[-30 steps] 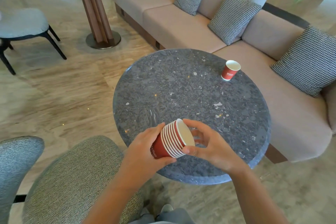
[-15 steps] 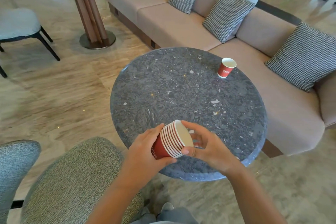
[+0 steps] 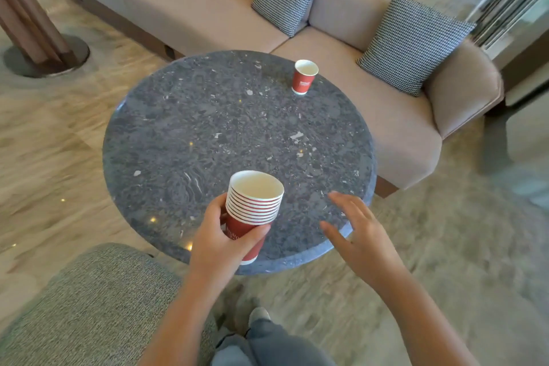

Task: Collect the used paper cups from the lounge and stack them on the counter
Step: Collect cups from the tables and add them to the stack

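The right hand (image 3: 356,232) has just come off the stack (image 3: 254,205) and now hangs with fingers spread and empty over the near edge of the table (image 3: 208,128). The left hand (image 3: 219,241) alone has its fingers wrapped round the stack's red base, and the stack has been tipped upright. One cup (image 3: 304,77) stands at the far side of the table, by the sofa (image 3: 401,116). I'd guess the freed hand goes for it next. No counter is in view.

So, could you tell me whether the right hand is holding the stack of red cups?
No, the left hand grips the stack of red cups, while the right hand hovers open beside it, holding nothing.
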Motion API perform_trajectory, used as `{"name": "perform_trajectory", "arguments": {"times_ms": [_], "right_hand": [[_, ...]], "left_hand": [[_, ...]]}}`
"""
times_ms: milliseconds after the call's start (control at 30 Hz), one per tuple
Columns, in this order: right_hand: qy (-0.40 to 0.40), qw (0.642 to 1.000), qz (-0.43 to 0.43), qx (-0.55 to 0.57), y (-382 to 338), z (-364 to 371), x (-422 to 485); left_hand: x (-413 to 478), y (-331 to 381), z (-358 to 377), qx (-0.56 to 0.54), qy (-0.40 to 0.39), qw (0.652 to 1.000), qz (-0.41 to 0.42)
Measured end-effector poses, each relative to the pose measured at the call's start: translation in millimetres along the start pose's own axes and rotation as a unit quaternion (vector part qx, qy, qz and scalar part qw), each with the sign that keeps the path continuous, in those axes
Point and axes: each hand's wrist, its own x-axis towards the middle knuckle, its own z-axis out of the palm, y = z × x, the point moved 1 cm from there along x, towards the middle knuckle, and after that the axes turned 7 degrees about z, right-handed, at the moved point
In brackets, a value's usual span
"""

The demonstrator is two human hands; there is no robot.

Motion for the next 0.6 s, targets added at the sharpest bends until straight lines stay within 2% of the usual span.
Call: {"name": "perform_trajectory", "arguments": {"times_ms": [200,433,600], "right_hand": [[0.059,0.992,0.060,-0.091,41.2,-12.1,-30.4],[0.069,0.992,0.071,-0.077,72.0,-28.5,-38.1],[0.076,0.992,0.073,-0.074,118.4,-62.7,-35.0]], "left_hand": [[-6.3,3.7,34.9,-0.033,-0.043,0.998,-0.013],[-14.7,13.4,82.7,-0.026,-0.070,0.997,-0.004],[-17.7,32.1,142.2,-0.021,-0.075,0.997,0.001]]}}
